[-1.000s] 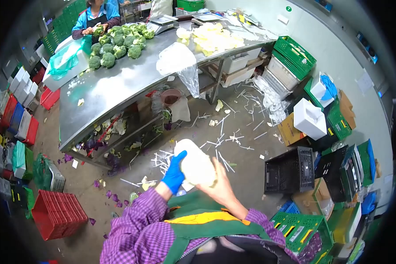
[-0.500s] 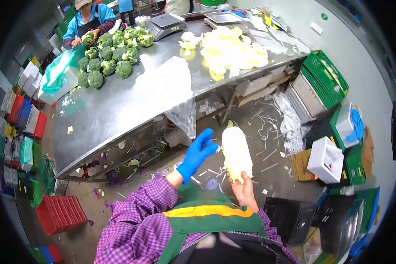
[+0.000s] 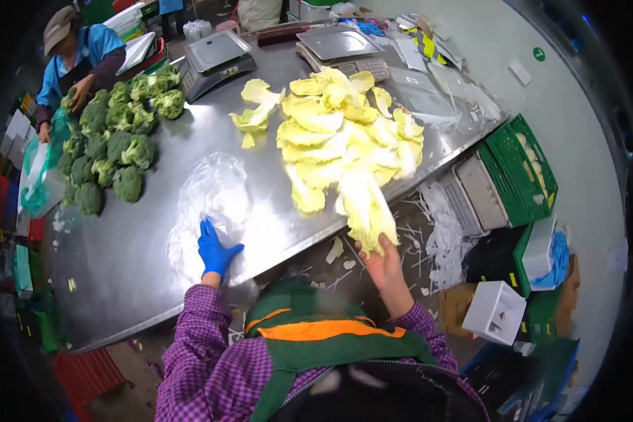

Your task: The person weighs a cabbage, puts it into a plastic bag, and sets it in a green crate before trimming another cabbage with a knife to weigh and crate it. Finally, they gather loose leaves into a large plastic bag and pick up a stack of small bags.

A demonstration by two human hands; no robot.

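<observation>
My right hand [image 3: 385,266] grips the base of a cabbage [image 3: 366,207] at the counter [image 3: 119,274] edge; my gloved left hand [image 3: 214,250] lies flat and spread on a clear bag [image 3: 214,190] just beyond. This looks like the bagging step: I judge the left hand must next pinch the bag's mouth apart for the cabbage. Farther off lie loose leaves [image 3: 330,133] and broccoli [image 3: 112,151].

Left hand [image 3: 216,251] (gloved) presses a plastic bag [image 3: 211,204]; right hand [image 3: 383,261] grips 1 cabbage [image 3: 366,207].
</observation>
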